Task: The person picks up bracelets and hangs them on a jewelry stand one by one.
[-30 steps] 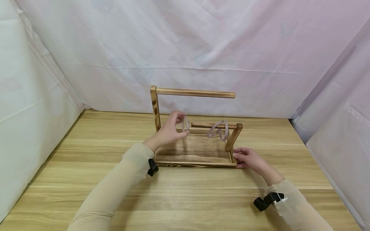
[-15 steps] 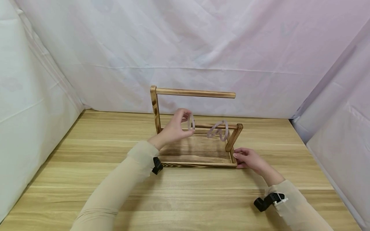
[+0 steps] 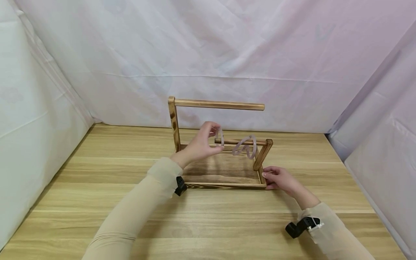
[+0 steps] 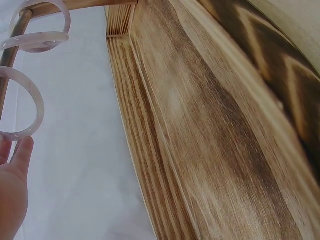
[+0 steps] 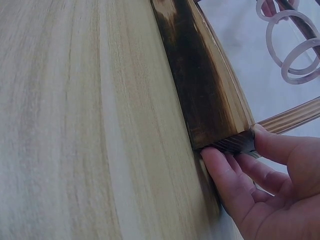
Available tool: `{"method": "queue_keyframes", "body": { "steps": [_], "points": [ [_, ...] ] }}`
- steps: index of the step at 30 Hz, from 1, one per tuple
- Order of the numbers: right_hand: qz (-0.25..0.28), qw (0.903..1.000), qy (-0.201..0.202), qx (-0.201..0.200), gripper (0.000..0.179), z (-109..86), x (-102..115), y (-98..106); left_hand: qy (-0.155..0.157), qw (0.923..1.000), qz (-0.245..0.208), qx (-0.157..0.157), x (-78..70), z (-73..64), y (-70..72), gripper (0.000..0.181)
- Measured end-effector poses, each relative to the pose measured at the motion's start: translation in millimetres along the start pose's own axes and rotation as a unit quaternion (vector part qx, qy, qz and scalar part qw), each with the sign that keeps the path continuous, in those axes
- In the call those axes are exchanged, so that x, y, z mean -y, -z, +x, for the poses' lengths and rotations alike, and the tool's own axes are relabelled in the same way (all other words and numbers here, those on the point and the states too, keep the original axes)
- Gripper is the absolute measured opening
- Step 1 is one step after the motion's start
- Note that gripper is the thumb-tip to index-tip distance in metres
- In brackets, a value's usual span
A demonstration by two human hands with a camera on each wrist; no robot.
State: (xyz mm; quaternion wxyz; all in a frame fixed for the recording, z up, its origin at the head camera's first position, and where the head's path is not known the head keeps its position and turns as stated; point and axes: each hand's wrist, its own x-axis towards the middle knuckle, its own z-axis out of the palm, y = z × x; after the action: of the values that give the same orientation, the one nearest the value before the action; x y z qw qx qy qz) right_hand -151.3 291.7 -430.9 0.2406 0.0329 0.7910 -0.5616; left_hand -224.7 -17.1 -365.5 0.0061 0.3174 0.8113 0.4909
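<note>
My left hand [image 3: 201, 146] pinches a pale, translucent bangle [image 3: 222, 137] between thumb and fingers. This bangle stands upright at the free end of the lower wooden bar [image 3: 229, 141], and the bar's tip shows through the ring. Two similar bangles [image 3: 255, 144] hang on the same bar closer to its post, tilted against each other; the left wrist view also has the held bangle [image 4: 40, 102] below them. At the right end of the wooden stand's tray base [image 3: 224, 186], my right hand [image 3: 282, 180] grips the side wall, thumb on top and fingers under its corner [image 5: 232, 142].
A taller post [image 3: 174, 122] on the left of the stand carries a long upper bar [image 3: 221, 104] with nothing hung on it. The stand rests on a wood-grain table [image 3: 208, 224]. Pale curtains [image 3: 208, 43] enclose the back and sides.
My left hand has carried its bangle rightward, from left of the lower bar's tip to around that tip. The right hand, the stand and the hanging bangles have stayed put.
</note>
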Motion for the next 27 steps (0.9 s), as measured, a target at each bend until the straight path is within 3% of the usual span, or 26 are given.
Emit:
{"method": "queue_keyframes", "body": {
  "steps": [11, 27],
  "points": [
    [0.0, 1.0, -0.006, -0.003, 0.047, -2.1, 1.9, 0.1, -0.015, 0.9998, -0.001, 0.01, -4.0, 4.0, -5.2, 0.062],
    [0.001, 1.0, -0.002, -0.005, 0.045, -0.2, -0.1, -0.1, -0.007, 0.9996, 0.009, 0.025, -5.2, 7.4, -10.2, 0.062]
  ]
}}
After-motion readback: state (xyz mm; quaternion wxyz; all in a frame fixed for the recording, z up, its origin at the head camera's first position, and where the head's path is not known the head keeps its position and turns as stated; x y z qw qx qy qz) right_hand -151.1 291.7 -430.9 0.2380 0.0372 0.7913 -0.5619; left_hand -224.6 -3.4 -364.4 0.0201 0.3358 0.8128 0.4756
